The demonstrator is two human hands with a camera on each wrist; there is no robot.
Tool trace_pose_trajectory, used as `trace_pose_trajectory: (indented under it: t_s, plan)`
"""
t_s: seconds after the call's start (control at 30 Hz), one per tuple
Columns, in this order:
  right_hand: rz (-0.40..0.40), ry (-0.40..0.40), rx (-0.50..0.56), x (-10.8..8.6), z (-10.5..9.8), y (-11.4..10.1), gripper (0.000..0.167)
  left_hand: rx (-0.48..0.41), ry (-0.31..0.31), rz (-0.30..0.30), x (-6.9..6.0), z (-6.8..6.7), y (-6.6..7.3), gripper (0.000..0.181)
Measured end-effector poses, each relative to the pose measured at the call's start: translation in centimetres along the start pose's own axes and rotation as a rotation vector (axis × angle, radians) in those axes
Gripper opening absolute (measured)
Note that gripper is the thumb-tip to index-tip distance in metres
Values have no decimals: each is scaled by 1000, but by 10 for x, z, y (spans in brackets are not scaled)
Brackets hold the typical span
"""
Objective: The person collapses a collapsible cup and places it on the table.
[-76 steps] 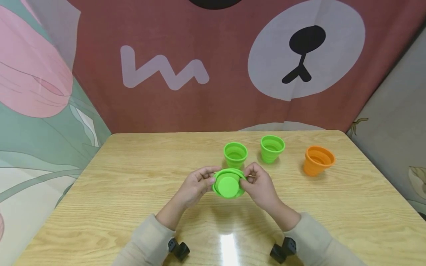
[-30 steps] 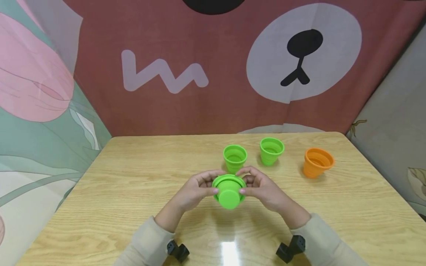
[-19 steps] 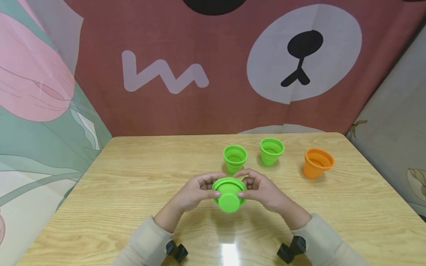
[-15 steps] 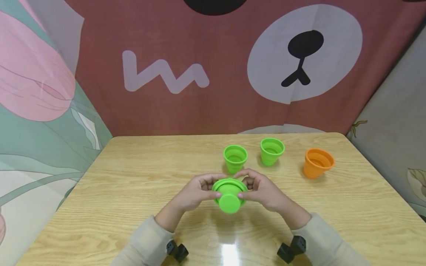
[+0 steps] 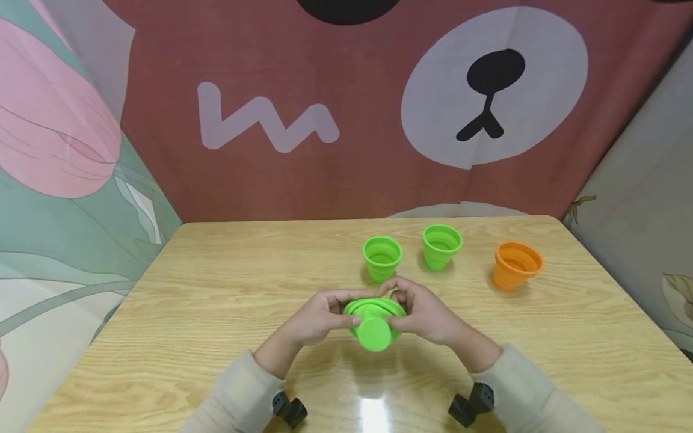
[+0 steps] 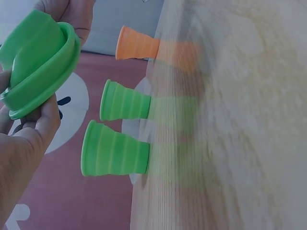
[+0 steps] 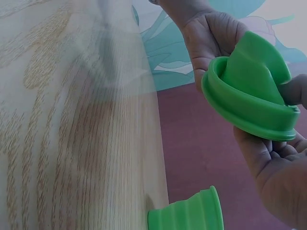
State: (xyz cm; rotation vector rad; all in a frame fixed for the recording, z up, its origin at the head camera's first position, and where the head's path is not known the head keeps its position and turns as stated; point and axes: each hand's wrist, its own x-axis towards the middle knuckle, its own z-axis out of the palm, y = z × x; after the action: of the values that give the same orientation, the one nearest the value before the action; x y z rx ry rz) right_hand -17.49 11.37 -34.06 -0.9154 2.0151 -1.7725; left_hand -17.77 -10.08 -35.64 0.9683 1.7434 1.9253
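A green collapsible cup [image 5: 374, 334] is held above the table between both hands, its round base turned toward the head camera. Its wall looks partly folded and squeezed out of round in the right wrist view. My left hand [image 5: 316, 317] pinches the rim's left side, thumb on the near wall and fingers behind. On the other side my right hand [image 5: 425, 314] grips it the same way, its index finger bent over the rim. Just beyond the hands stands an upright green cup [image 5: 382, 257], with a second green cup [image 5: 441, 246] behind it to the right.
An orange cup [image 5: 517, 264] stands upright toward the table's right side. The wooden table [image 5: 243, 264] ends at a red cloth backdrop [image 5: 271, 180] with a bear print. Each sleeve carries a black wrist camera [image 5: 290, 409].
The held cup's base has been pushed out from a flat fold, and the cup has come lower and nearer. Its rim has just been squeezed into a flatter oval. The standing cups have not moved.
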Motion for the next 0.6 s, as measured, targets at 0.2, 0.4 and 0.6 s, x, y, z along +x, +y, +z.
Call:
trace_pose_trajectory:
  t_s: [0.2,0.4,0.6]
  plan:
    - [21,-7,-4,-1,0,0,35,4,-1,-34,0,0,1,44]
    - [45,16,-11,0,1,0,34,9,40,-97,1,2,0,43]
    - [66,53,-5,0,0,1,34,-9,33,-82,2,0,-1,45]
